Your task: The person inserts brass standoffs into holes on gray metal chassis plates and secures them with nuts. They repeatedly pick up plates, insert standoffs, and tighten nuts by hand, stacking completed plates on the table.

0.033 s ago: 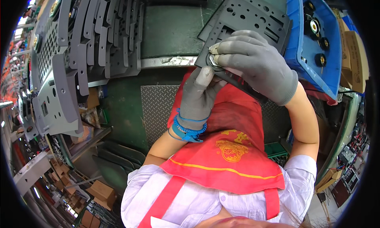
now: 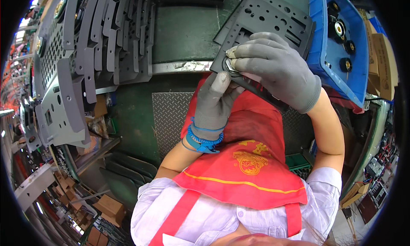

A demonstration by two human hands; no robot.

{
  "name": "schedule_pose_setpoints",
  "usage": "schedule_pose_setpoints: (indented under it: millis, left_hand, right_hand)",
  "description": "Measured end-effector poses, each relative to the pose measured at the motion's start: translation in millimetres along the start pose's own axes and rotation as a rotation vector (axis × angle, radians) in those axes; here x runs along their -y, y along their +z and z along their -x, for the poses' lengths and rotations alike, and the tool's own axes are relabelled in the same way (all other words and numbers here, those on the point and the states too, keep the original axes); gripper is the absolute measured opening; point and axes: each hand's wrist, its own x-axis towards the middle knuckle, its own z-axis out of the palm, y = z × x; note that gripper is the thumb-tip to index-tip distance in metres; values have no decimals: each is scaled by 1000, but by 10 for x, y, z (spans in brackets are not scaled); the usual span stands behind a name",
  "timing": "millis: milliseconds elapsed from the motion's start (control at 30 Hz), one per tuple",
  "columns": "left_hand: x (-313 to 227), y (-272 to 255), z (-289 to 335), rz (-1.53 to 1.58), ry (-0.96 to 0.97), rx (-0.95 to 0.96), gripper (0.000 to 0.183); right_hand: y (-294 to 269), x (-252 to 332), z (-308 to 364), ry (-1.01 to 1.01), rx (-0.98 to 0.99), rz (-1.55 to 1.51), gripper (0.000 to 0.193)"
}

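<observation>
A dark grey metal plate (image 2: 273, 12) with round holes and slots lies slanted over the bench's near edge, its near corner jutting toward me. Another dark plate shows partly beneath it. My left hand (image 2: 211, 103), in a grey glove with a blue coiled band at the wrist, grips that corner, thumb on top and fingers hidden underneath. At the same corner, a shiny round metal ring (image 2: 231, 66) sits against the plate. My right hand (image 2: 275, 64), also gloved, closes thumb and fingertips on this ring; its palm covers part of the plate.
A blue bin (image 2: 348, 87) at the right contains several black round parts (image 2: 346, 65) with brass-coloured centres. Bent grey metal panels (image 2: 113, 41) stand in a row at the left. Cardboard boxes (image 2: 381, 64) are beyond the bin. The green bench top (image 2: 185, 36) has a worn front edge.
</observation>
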Motion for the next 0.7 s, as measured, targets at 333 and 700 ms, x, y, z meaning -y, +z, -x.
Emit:
schedule_pose_setpoints:
  millis: [333,700]
  left_hand:
    - [7,-19,13,37,-31,-33,37]
    - [-38,58,22,56,-49,-71,38]
  right_hand:
    - [-38,54,-35,52,-4,-18,27]
    - [-44,26,-24,1,-41,-15,25]
